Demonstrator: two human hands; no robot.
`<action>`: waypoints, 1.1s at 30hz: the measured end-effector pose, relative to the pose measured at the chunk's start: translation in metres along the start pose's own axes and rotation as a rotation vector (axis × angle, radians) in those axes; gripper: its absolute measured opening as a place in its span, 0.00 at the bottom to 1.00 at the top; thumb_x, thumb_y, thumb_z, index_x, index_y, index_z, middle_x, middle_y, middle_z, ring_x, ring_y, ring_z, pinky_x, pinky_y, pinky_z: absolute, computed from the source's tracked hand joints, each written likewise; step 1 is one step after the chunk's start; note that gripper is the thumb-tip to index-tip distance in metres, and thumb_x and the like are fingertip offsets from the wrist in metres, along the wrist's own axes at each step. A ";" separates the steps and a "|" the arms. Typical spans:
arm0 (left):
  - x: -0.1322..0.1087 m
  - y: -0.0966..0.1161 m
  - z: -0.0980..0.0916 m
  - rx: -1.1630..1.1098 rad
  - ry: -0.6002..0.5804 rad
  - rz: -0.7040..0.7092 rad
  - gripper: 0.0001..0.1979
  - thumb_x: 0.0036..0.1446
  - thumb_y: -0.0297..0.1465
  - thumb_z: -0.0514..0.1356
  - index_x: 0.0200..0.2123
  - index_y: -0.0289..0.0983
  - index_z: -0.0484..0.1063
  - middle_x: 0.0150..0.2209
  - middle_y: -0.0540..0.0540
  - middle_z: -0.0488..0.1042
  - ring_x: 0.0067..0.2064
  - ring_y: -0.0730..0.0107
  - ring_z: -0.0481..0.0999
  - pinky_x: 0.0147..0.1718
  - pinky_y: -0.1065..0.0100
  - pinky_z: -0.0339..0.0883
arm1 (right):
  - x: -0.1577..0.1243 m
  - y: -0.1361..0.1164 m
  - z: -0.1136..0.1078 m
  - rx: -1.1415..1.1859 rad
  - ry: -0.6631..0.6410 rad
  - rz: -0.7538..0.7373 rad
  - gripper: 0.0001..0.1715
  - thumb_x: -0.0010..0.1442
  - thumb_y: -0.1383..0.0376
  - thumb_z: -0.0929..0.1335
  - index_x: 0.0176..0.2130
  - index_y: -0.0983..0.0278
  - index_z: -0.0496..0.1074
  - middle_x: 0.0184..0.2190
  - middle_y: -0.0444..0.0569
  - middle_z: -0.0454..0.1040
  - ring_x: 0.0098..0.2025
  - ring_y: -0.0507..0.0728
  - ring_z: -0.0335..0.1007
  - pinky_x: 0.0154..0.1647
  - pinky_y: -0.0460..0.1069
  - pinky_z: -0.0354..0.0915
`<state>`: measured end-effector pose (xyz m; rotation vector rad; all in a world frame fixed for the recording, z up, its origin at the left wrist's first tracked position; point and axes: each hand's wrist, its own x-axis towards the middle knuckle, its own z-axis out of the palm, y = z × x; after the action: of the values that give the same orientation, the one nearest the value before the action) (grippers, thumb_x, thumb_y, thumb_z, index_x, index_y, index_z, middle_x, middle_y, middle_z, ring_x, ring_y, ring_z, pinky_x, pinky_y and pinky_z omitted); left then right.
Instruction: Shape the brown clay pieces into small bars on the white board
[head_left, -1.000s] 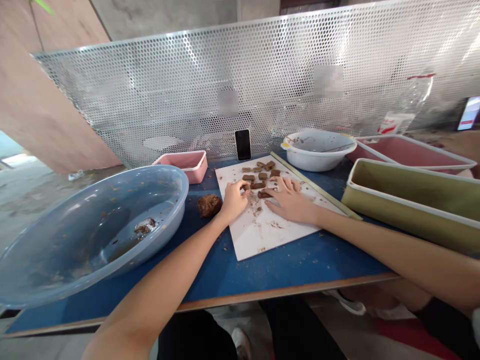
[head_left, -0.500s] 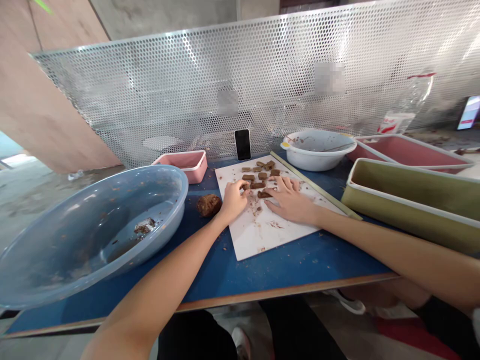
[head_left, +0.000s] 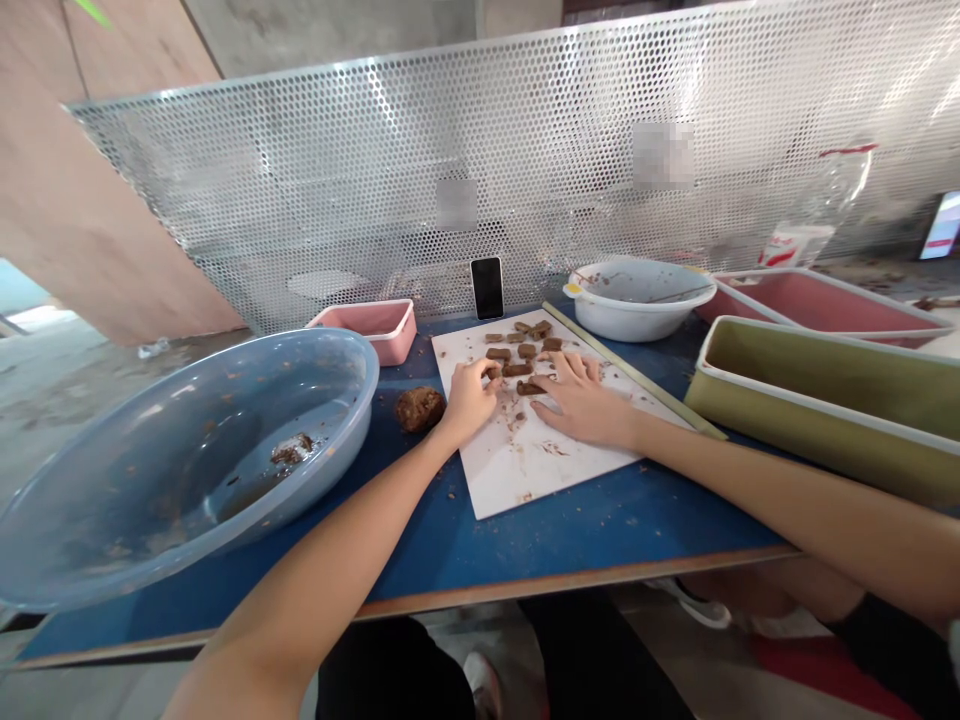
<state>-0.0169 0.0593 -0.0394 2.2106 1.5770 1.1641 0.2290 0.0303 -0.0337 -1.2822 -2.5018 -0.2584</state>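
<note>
A white board (head_left: 510,470) lies on the blue table, with several short brown clay-like pieces (head_left: 517,370) in its upper part. My left hand (head_left: 474,398) is at the board's left side, thumb and fingers closed round a small brown piece (head_left: 493,372). To its right, my right hand (head_left: 577,398) rests on the board with its fingers spread, its fingertips beside a dark brown piece (head_left: 529,388). A rough brown lump (head_left: 419,409) sits on the table left of the board.
A large blue basin (head_left: 300,345) stands at the left, a small pink tray (head_left: 397,340) behind it. A phone (head_left: 487,288) leans on the perforated screen. At the right are a white bowl (head_left: 637,318), green trough (head_left: 810,415), pink tray (head_left: 847,300) and bottle (head_left: 821,205).
</note>
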 end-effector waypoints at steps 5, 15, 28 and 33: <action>0.001 -0.001 0.002 -0.007 0.004 -0.001 0.15 0.64 0.19 0.66 0.51 0.38 0.84 0.48 0.39 0.86 0.56 0.50 0.81 0.60 0.53 0.75 | 0.000 -0.001 -0.002 -0.002 -0.009 0.018 0.34 0.77 0.46 0.59 0.64 0.62 0.77 0.76 0.68 0.62 0.76 0.82 0.56 0.73 0.77 0.55; 0.001 0.000 0.001 0.005 0.003 0.000 0.14 0.64 0.20 0.66 0.50 0.39 0.84 0.48 0.39 0.86 0.55 0.50 0.82 0.60 0.52 0.75 | -0.001 -0.002 -0.006 -0.060 0.002 -0.048 0.32 0.79 0.48 0.58 0.65 0.61 0.76 0.74 0.67 0.63 0.76 0.77 0.57 0.72 0.75 0.58; 0.000 0.002 -0.001 0.010 -0.008 -0.003 0.15 0.64 0.20 0.66 0.51 0.38 0.85 0.51 0.39 0.87 0.58 0.48 0.81 0.62 0.51 0.75 | -0.002 -0.003 -0.006 -0.028 0.042 -0.047 0.29 0.80 0.51 0.59 0.60 0.61 0.81 0.74 0.64 0.65 0.74 0.78 0.57 0.72 0.75 0.55; 0.000 0.001 0.000 0.012 -0.010 0.002 0.15 0.64 0.21 0.66 0.51 0.39 0.85 0.51 0.39 0.87 0.58 0.48 0.81 0.62 0.51 0.75 | -0.001 -0.003 -0.007 -0.018 0.044 -0.061 0.30 0.79 0.51 0.59 0.61 0.62 0.80 0.74 0.66 0.64 0.74 0.78 0.58 0.72 0.75 0.55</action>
<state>-0.0158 0.0589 -0.0386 2.2220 1.5822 1.1452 0.2283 0.0251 -0.0277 -1.1956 -2.5097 -0.3210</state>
